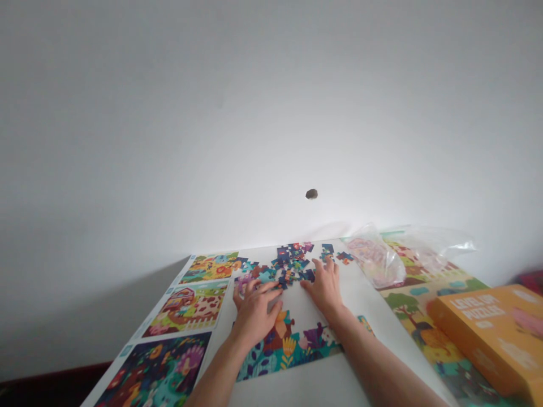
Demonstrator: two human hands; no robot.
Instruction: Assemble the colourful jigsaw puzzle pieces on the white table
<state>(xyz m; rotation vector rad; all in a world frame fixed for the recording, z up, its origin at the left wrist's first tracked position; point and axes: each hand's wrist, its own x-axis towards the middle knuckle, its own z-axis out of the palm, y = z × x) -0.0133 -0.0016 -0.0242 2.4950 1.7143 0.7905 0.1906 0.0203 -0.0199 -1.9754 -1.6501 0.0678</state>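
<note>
The white counter (314,384) carries a picture sheet (186,308) at left, an orange box (492,333) at right and a part-built puzzle (292,342) near. Loose puzzle pieces (292,260) lie farther back. The left hand (254,308) and right hand (324,285) rest flat at the pile's near edge, fingers (328,267) spread wide, gripping nothing.

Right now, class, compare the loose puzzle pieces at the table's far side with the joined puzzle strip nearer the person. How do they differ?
The loose pieces lie scattered in a jumble; the joined strip forms one flat band. The loose pieces are at the fingertips of the left hand and right hand; the joined strip lies nearer the person. Both are colourful and rest on the white table.
</note>
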